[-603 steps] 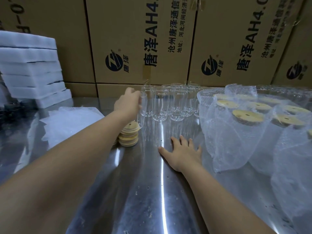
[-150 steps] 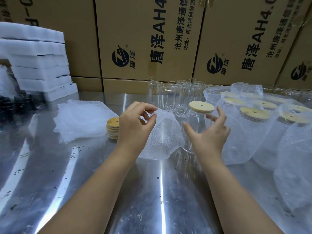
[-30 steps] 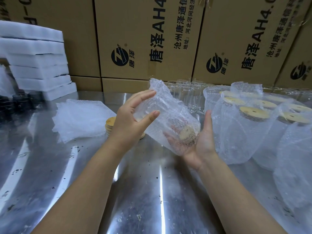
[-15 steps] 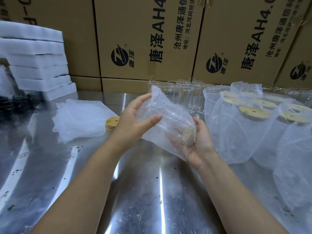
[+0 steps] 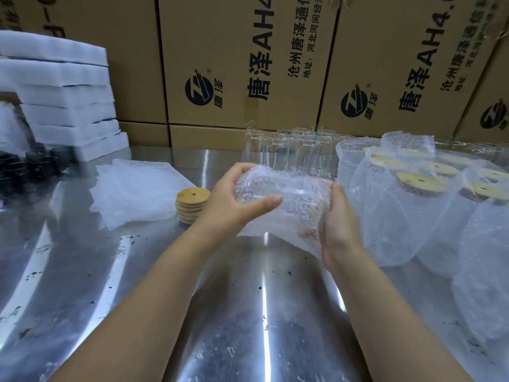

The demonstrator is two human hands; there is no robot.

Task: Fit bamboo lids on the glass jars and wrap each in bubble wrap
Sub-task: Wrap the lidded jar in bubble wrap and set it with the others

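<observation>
Shiny steel desk (image 5: 248, 312) under you, a wall of printed cardboard boxes (image 5: 242, 64) behind. Right in the middle of the frame is the wrapped jar (image 5: 286, 199), held sideways off the desk between both hands.

Half a second back, the loose tail of wrap was still poking up past your left hand (image 5: 228, 205). Now those fingers have curled over it and folded it down onto the jar's end, thumb lying along the side. Your right hand (image 5: 338, 224) cups the other end, so both grips are clamped on the bundle.

I'd say this one's basically done and ready to join the finished jars (image 5: 413, 205) at right. Those stand in soft, cloudy sleeves with round tan lids showing.

Left of it there's a short stack of bamboo lids (image 5: 191, 205), flat discs with a centre hole, and a crinkly pile of bubble wrap sheets (image 5: 135, 194). Bare glass jars (image 5: 289, 153), clear and straight-walled, wait behind. White foam slabs (image 5: 63, 92) sit upper left.
</observation>
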